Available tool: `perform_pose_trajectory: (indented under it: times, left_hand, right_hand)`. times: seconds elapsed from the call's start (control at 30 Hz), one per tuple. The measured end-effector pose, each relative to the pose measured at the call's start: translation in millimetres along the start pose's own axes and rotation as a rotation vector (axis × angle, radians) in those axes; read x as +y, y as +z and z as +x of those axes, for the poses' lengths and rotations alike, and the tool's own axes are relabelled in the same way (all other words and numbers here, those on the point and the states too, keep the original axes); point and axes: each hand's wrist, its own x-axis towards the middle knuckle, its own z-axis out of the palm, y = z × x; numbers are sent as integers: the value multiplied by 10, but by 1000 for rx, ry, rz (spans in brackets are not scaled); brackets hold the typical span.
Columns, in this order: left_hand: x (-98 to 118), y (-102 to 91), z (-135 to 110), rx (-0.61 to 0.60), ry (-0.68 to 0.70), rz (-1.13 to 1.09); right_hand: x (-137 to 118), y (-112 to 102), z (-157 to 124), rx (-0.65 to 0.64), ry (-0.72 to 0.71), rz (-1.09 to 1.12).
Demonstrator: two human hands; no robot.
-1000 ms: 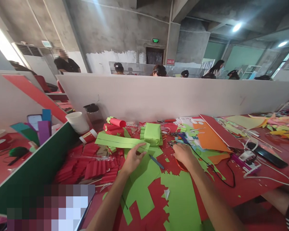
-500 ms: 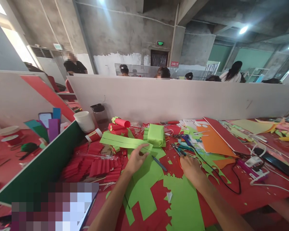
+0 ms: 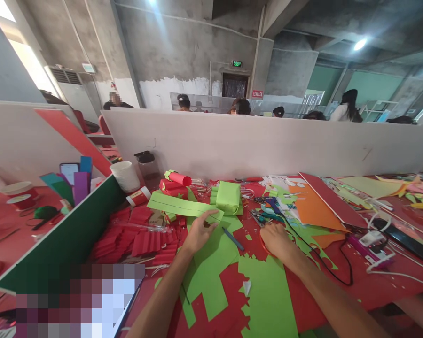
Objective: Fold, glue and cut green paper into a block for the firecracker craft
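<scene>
My left hand (image 3: 200, 232) is closed at the right end of a long light-green paper strip (image 3: 178, 206), which has a dark line along it. The strip's far end reaches left over red paper pieces. My right hand (image 3: 277, 238) is curled over orange-handled scissors (image 3: 263, 243) lying on the red table; the fingers hide most of them. Just beyond it lie pliers with teal handles (image 3: 272, 216). A grey-blue pen (image 3: 233, 238) rests between my hands on a cut green sheet (image 3: 209, 272). Behind the strip's right end sits a green paper-wrapped block (image 3: 228, 197).
Folded red paper (image 3: 146, 241) lies to the left, beside a dark green board (image 3: 66, 234). White paper cups (image 3: 125, 176) stand at the back. On the right are orange sheets (image 3: 313, 206), a black cable (image 3: 313, 249) and a purple power strip (image 3: 368, 251). A white partition (image 3: 268, 145) runs behind.
My right hand has shifted slightly left and curled further over the scissors. My left hand and the green strip stay nearly still.
</scene>
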Motion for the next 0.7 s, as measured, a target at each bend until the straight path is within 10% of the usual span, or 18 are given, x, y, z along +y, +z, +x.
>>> perform_pose_trajectory:
  times: [0.23,0.5,0.7]
  left_hand:
    - [0,-12,11,20,29,6]
    - [-12,-4,7,7,-15,-21]
    - [-26,-17,4,7,-49,-63]
  right_hand:
    - [431,-315,66,-86,-121,261]
    - [570,-309,207,217,-151,1564]
    - [502,-185,245,158,-190,1688]
